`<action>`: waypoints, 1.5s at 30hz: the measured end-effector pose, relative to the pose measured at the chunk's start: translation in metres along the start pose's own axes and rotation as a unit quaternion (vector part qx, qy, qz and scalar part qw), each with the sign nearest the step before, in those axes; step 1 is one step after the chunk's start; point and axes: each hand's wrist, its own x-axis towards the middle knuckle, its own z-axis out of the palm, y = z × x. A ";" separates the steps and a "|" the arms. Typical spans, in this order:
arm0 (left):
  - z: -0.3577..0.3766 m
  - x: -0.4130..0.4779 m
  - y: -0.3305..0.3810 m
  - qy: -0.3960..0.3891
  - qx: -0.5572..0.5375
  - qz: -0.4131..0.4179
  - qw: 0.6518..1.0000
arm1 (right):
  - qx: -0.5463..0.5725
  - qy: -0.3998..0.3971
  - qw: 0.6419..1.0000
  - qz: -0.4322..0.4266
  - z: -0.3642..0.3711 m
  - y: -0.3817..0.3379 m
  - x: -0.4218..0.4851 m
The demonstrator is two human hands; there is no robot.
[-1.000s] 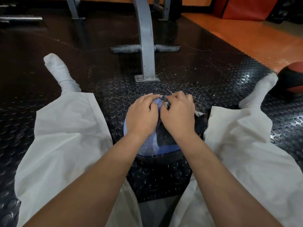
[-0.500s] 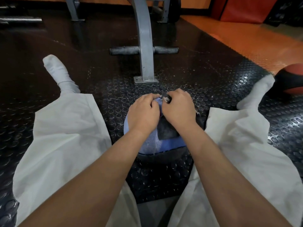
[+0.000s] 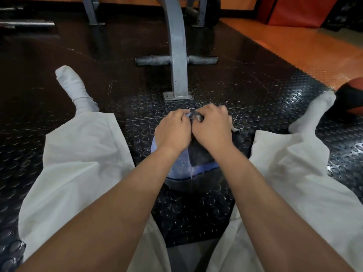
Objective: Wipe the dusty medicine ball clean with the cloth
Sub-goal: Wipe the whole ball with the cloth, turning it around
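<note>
Squarely between the person's spread legs, the medicine ball sits on the black studded rubber mat. It is blue, with a dark panel and a darker lower half, and its blue skin is speckled pale. Both hands lie on its top, side by side and touching at the thumbs. The left hand rests knuckles-up on the blue part, its fingers bent together over the crown. Their tips are tucked out of sight, so I cannot tell whether they hold anything. The right hand covers the far right of the ball, fingers curled and clamped down on the cloth. The cloth is mostly hidden under that palm. A pale frayed edge pokes out just beside the little-finger side, and a small grey bunch shows where the two thumbs meet. The ball lies directly beneath both sets of fingers, its near face showing below the wrists. White trousers and white socks frame the scene. A grey bench post with a padded crossbar stands just beyond the ball. A second ball, orange and black, lies near the right foot by the orange floor.
</note>
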 end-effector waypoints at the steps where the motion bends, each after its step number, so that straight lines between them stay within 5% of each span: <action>1: 0.000 0.001 0.000 -0.001 0.004 -0.002 1.000 | -0.005 -0.025 1.000 0.009 -0.002 -0.002 0.007; 11: -0.004 0.019 -0.010 -0.031 -0.053 -0.034 0.998 | 0.036 0.083 0.995 -0.050 0.010 0.007 -0.040; 20: 0.003 0.016 -0.010 0.013 -0.032 -0.034 0.999 | -0.023 -0.070 0.997 0.027 0.003 -0.011 0.025; 29: -0.002 0.022 -0.008 -0.014 -0.053 -0.045 0.997 | 0.073 0.075 0.991 -0.077 0.009 0.008 -0.038; 37: 0.002 0.016 -0.002 0.018 -0.025 -0.053 0.998 | -0.010 -0.106 0.994 0.029 0.003 -0.002 0.033; 45: -0.004 0.022 -0.007 0.002 -0.054 -0.065 0.996 | 0.121 0.041 0.988 -0.082 0.011 0.015 -0.043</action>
